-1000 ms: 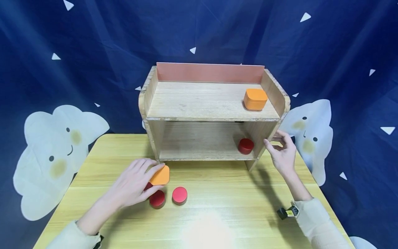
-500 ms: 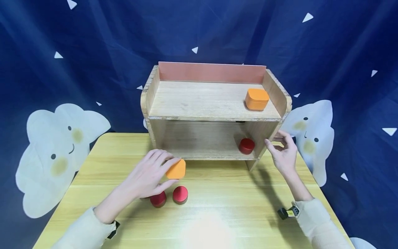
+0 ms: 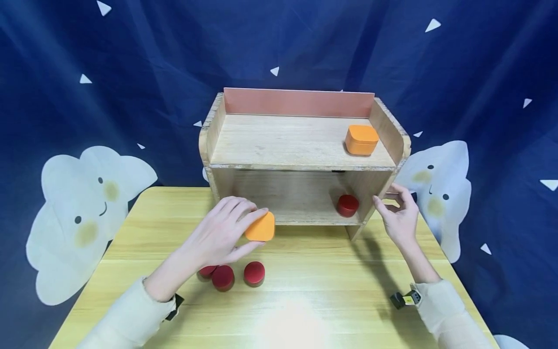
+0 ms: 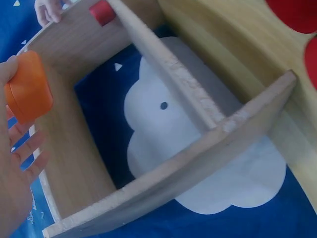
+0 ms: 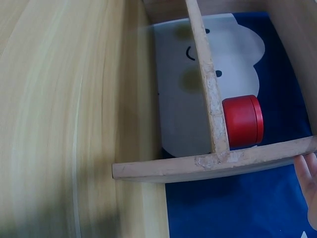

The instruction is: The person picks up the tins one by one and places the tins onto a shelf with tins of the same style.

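Observation:
My left hand [image 3: 222, 231] pinches an orange rounded-square tin [image 3: 261, 227] between thumb and fingers, raised above the table in front of the wooden shelf [image 3: 279, 165]. The left wrist view shows the same orange tin [image 4: 30, 87] near the shelf's open front. Fingertips of my right hand [image 3: 398, 213] rest on the shelf's right side panel; nothing else is visible in that hand. On the lower board at the right stands a round red tin [image 3: 348, 205], also seen in the right wrist view as a red tin [image 5: 242, 120]. Another orange tin [image 3: 362, 140] sits on the top board, at the right.
Three round red tins stand on the table below my left hand: one red tin [image 3: 255, 274] apart at the right, one red tin [image 3: 223, 277] in the middle, and one red tin [image 3: 207, 272] partly hidden. A dark blue curtain [image 3: 279, 43] hangs behind the table [image 3: 331, 291].
My left hand has lifted the orange tin from above the red tins and carried it right and up toward the shelf. The right hand stays at the side panel.

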The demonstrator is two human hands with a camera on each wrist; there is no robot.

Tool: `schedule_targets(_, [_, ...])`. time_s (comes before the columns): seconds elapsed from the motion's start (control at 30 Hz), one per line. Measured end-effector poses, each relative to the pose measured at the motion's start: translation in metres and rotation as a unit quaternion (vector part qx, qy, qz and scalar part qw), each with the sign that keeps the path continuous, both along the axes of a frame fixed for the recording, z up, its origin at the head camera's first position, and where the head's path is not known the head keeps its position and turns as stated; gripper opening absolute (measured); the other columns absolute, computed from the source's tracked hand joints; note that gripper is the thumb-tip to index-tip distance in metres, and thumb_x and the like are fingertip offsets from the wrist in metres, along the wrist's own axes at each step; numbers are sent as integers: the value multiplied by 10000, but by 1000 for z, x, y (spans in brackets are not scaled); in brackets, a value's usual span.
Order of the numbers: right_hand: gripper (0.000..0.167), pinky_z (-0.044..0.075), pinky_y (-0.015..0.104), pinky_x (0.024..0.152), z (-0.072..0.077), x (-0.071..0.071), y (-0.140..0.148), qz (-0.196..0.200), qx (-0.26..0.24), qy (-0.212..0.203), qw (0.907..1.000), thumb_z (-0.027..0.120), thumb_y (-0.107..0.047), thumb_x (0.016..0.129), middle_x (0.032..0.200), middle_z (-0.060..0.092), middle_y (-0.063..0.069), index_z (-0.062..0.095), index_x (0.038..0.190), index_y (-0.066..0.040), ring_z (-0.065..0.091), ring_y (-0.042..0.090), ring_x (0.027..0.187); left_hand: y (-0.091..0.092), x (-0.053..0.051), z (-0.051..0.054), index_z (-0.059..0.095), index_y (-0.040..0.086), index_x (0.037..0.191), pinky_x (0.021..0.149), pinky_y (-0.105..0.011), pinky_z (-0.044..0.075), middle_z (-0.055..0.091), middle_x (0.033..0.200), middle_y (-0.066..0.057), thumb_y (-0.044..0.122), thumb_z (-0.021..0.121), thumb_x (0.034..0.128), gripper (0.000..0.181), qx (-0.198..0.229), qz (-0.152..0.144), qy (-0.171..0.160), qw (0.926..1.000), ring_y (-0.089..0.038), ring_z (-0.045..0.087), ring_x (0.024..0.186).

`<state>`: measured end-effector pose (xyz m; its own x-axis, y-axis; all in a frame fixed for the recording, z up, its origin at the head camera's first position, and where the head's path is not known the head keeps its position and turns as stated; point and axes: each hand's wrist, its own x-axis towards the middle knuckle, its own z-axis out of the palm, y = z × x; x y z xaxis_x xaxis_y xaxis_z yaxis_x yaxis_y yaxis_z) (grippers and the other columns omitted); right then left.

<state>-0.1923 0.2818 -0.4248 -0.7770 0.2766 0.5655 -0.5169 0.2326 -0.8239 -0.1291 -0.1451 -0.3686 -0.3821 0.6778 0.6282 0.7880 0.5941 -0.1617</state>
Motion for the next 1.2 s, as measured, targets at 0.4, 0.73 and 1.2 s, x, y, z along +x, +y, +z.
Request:
schedule_targets(0.4, [414, 568, 85, 659, 0, 1, 0, -50, 18, -74, 10000, 737, 168, 842, 1016, 698, -148, 669, 1240, 79, 694, -30, 859, 25, -12, 25, 673, 87, 1347, 980, -435, 549, 684, 1151, -95, 483, 769, 897, 607, 89, -101, 213, 9997, -297, 638, 1084])
schedule_targets(0.73, [412, 570, 92, 661, 1, 1, -1, -26, -22, -48, 10000, 735, 171, 838, 1006, 702, -140, 669, 1236, 87, 695, -24, 857, 46, -26, 55, 662, 93, 1371, 1005, -417, 539, 689, 1188, -96, 494, 756, 918, 612, -69, -19, 339, 9994, -289, 634, 1107])
schedule_targets(1.2, [416, 570, 92, 662, 2, 2, 0, -47, 4, -79, 10000, 731, 165, 844, 1008, 704, -157, 707, 1219, -11, 695, -36, 859, 80, -52, 97, 623, 113, 1418, 1049, -420, 516, 670, 1238, -92, 521, 654, 995, 588, -399, -65, 66, 9992, -290, 600, 1162])
